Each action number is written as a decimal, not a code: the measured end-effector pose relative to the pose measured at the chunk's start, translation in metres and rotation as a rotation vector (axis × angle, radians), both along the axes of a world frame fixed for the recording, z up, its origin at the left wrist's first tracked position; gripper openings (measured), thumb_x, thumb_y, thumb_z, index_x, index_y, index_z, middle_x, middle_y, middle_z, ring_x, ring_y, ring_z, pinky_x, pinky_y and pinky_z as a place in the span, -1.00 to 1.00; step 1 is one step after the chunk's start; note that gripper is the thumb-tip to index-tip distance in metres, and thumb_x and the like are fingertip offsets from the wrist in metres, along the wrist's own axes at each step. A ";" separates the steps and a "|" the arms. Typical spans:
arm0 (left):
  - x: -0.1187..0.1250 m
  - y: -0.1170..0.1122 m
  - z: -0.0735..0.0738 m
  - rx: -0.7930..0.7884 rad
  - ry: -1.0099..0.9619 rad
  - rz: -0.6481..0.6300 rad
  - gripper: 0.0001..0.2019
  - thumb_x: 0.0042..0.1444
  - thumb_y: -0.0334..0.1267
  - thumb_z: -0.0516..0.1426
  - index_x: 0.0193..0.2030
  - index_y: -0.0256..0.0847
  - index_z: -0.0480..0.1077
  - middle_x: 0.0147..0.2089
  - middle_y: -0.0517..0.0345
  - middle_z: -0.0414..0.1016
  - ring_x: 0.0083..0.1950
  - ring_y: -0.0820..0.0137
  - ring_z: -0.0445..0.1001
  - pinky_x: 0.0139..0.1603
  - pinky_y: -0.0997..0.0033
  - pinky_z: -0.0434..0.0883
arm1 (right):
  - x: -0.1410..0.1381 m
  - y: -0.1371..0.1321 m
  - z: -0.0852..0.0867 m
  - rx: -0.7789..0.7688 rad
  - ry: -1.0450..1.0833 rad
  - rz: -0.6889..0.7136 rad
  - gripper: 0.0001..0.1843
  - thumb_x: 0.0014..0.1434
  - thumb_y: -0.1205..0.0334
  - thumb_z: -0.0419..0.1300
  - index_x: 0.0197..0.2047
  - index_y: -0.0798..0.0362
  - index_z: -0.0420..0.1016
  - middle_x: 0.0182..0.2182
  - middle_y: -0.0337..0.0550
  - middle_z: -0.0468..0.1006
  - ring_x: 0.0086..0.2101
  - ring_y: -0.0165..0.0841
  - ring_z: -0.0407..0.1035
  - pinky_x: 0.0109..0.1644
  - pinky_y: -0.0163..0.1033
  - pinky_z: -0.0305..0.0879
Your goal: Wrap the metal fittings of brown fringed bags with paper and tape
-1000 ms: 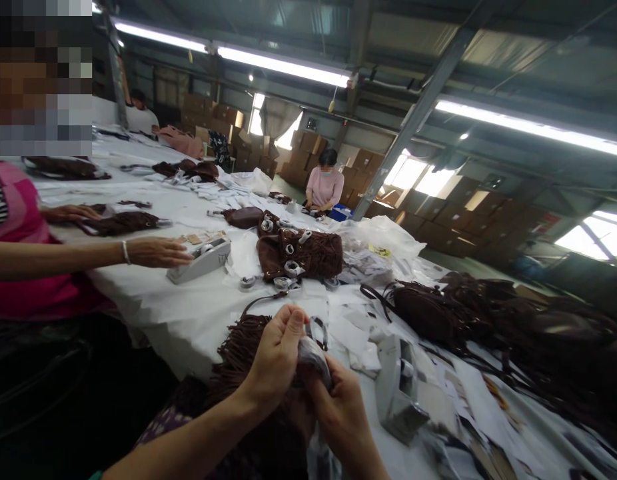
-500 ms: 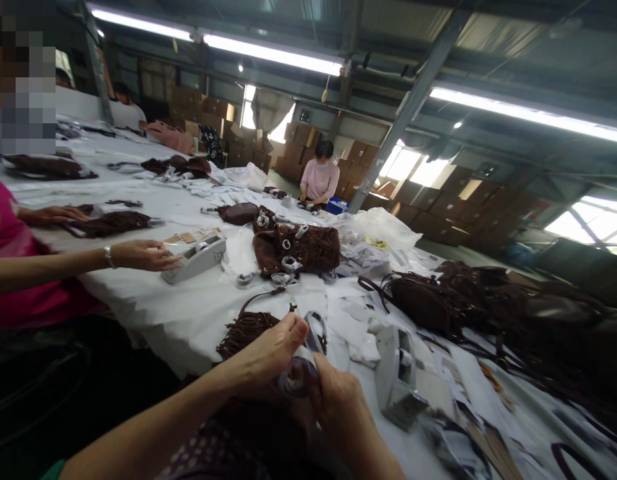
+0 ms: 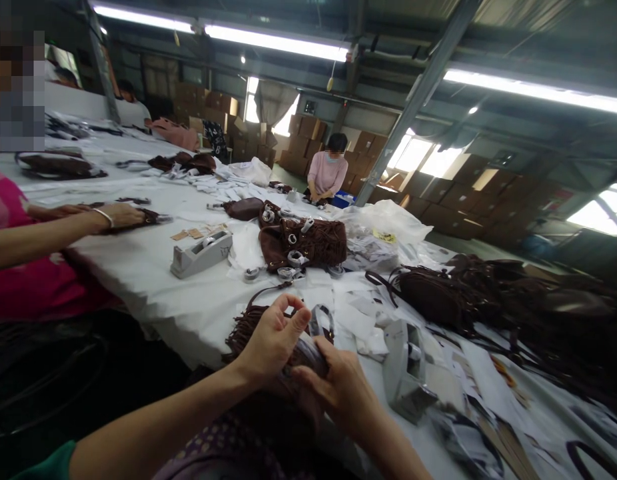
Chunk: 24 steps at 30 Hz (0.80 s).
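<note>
Well, the brown fringed bag (image 3: 243,325) is at the edge of the white table (image 3: 198,310); the right hand (image 3: 344,383) holds a shiny wrap (image 3: 314,352). I can't tell if the left hand (image 3: 269,341) grips.

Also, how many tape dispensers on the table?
2. One dispenser stands left of the fringed bag mid-table; the other dispenser stands just right of the right hand. More could be hidden in the clutter.
</note>
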<state>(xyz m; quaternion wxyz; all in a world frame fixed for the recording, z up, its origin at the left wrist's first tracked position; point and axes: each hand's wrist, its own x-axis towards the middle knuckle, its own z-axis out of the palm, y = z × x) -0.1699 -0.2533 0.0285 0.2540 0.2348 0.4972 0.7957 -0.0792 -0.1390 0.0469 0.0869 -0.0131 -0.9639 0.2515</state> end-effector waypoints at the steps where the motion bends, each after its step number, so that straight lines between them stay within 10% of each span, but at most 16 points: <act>1: 0.002 0.003 0.003 0.043 -0.048 0.056 -0.62 0.06 0.10 0.15 -0.24 -0.13 0.16 -0.65 0.49 0.03 -0.70 0.64 -0.06 -0.69 0.66 -0.05 | 0.001 -0.003 -0.001 -0.060 0.028 -0.031 -0.74 0.16 0.04 0.16 -0.40 0.06 0.32 -0.60 -0.30 0.42 -0.59 -0.43 0.27 -0.53 -0.37 0.05; 5: 0.008 0.011 0.011 0.151 -0.179 0.241 -0.62 0.10 0.13 0.10 -0.30 -0.13 0.11 -0.60 0.46 0.06 -0.67 0.63 0.02 -0.63 0.67 0.09 | 0.005 -0.012 -0.023 -0.233 0.229 -0.183 -0.66 0.27 0.01 -0.07 -0.35 0.07 0.33 -0.53 -0.20 0.47 -0.53 -0.38 0.35 -0.47 -0.35 0.19; 9: 0.000 0.003 0.007 -0.088 0.046 -0.096 -0.54 0.11 0.23 -0.01 -0.24 -0.18 0.24 -0.61 0.38 0.17 -0.65 0.56 0.15 -0.64 0.61 0.13 | 0.012 -0.006 -0.036 -0.056 0.148 -0.208 -0.68 0.27 0.07 -0.08 -0.34 0.06 0.37 -0.57 -0.17 0.49 -0.58 -0.35 0.37 -0.53 -0.34 0.12; 13: -0.004 -0.006 0.024 -0.272 0.412 -0.191 -0.60 0.04 0.12 0.15 -0.25 -0.23 0.35 -0.60 0.31 0.28 -0.60 0.56 0.19 -0.62 0.62 0.08 | 0.010 0.004 0.000 0.039 0.113 -0.046 -0.75 0.24 0.15 0.00 -0.22 0.08 0.45 -0.55 -0.15 0.52 -0.58 -0.35 0.37 -0.51 -0.34 0.11; 17: -0.010 -0.010 0.060 -0.040 0.225 0.025 -0.66 0.09 0.08 0.12 -0.33 -0.18 0.25 -0.67 0.43 0.11 -0.71 0.63 0.06 -0.72 0.68 0.01 | 0.007 0.006 0.032 -0.040 0.182 -0.024 -0.72 0.22 0.05 0.08 -0.10 0.04 0.40 -0.46 -0.21 0.55 -0.49 -0.36 0.40 -0.43 -0.35 0.19; 24: -0.040 -0.024 0.074 0.162 0.011 0.329 -0.64 -0.03 0.03 0.25 -0.32 -0.15 0.22 -0.68 0.47 0.09 -0.78 0.64 0.03 -0.78 0.70 0.04 | 0.039 0.013 -0.033 -0.074 0.146 -0.029 -0.67 0.29 0.00 -0.04 -0.28 0.05 0.38 -0.45 -0.15 0.50 -0.46 -0.33 0.38 -0.38 -0.31 0.27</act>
